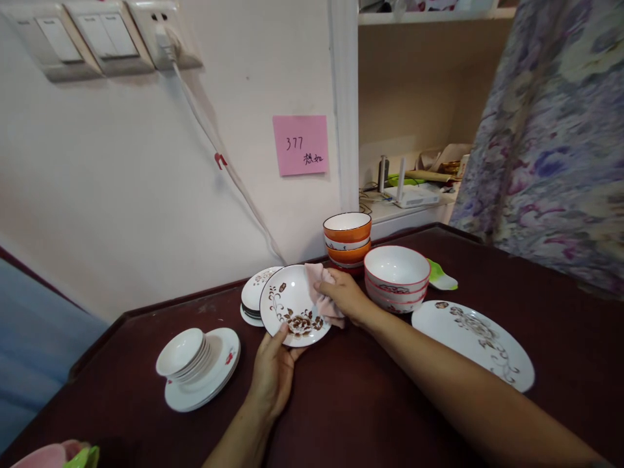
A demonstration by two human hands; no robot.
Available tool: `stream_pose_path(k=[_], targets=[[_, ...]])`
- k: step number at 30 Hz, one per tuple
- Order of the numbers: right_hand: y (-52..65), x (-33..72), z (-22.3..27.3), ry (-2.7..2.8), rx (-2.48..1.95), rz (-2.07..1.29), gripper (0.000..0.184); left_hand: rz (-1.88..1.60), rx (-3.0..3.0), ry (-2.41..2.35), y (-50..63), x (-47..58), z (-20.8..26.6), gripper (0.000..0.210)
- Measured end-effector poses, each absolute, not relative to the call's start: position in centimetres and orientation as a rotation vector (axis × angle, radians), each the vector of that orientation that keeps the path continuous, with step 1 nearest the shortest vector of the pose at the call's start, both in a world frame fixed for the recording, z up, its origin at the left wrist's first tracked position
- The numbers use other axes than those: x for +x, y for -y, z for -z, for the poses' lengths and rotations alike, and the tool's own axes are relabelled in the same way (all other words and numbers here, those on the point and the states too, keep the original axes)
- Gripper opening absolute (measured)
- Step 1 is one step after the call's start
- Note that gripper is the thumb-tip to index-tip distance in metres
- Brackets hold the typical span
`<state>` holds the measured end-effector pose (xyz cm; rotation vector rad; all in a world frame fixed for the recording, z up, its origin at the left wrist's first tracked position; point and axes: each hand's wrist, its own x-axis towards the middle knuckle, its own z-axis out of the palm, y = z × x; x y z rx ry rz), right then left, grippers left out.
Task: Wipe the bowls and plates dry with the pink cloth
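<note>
A round white plate [292, 299] with brown flowers and a dark rim is held tilted above the dark red table. My left hand [275, 367] grips its lower edge, thumb on the front face and fingers behind. My right hand [346, 296] is closed on a pink cloth [319, 292], which lies against the plate's right side and folds over its rim. Just behind and left of this plate stands a stack of similar plates [256, 289]. Two stacks of bowls stand close beyond my right hand: orange bowls [348, 233] and white bowls with red rims [397, 279].
On the left, small white bowls [182, 354] rest on stacked white plates [221, 370]. An oval flowered plate [480, 341] lies on the right, partly behind my right forearm. A green leaf-shaped dish [442, 276] is behind it. A white cable [229, 172] runs down the wall.
</note>
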<state>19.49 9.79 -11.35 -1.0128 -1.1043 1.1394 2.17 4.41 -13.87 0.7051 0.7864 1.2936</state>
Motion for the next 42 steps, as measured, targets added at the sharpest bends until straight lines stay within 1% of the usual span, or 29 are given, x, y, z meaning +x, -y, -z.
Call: stream_pose_path(k=[4, 7, 11, 15, 20, 23, 26, 31, 33, 36, 38, 42], targets=[[-9.4, 20.2, 10.7, 1.177, -1.015, -1.197, 0.021, -1.196, 0.762, -0.87, -4.1, 2.2, 13.8, 0.034], [-9.3, 19.8, 10.8, 1.176, -0.999, -1.177, 0.019, -1.185, 0.774, -0.912, -3.9, 2.5, 13.8, 0.039], [-9.6, 18.8, 11.5, 1.107, -0.958, -1.106, 0.021, -1.257, 0.732, -0.914, -3.9, 2.8, 13.8, 0.044], [-9.8, 17.5, 13.3, 1.015, -0.949, -1.041, 0.025, -1.325, 0.715, -0.912, -4.1, 2.9, 13.9, 0.043], [-8.5, 14.4, 15.9, 0.9, -1.01, -1.072, 0.028, -1.444, 0.658, -0.907, -4.4, 2.6, 14.2, 0.04], [-7.7, 13.0, 16.5, 0.874, -1.025, -1.097, 0.027, -1.482, 0.614, -0.921, -4.5, 2.5, 14.3, 0.038], [-7.8, 13.2, 15.9, 0.882, -1.008, -1.12, 0.025, -1.464, 0.616, -0.906, -4.5, 2.5, 14.0, 0.038], [-9.1, 16.2, 13.4, 0.912, -0.978, -1.097, 0.02, -1.374, 0.647, -0.789, -4.6, 2.5, 13.6, 0.038], [-9.5, 17.5, 12.4, 0.936, -0.975, -1.092, 0.018, -1.384, 0.649, -0.8, -4.6, 2.4, 13.7, 0.038], [-9.9, 18.6, 11.5, 0.965, -0.962, -1.083, 0.018, -1.299, 0.683, -0.858, -4.4, 2.4, 13.8, 0.038], [-10.0, 18.7, 11.5, 0.96, -0.949, -1.069, 0.02, -1.257, 0.698, -0.89, -4.3, 2.5, 13.8, 0.038], [-9.4, 16.8, 13.2, 0.906, -0.954, -1.067, 0.024, -1.358, 0.648, -0.899, -4.4, 2.6, 14.0, 0.035]])
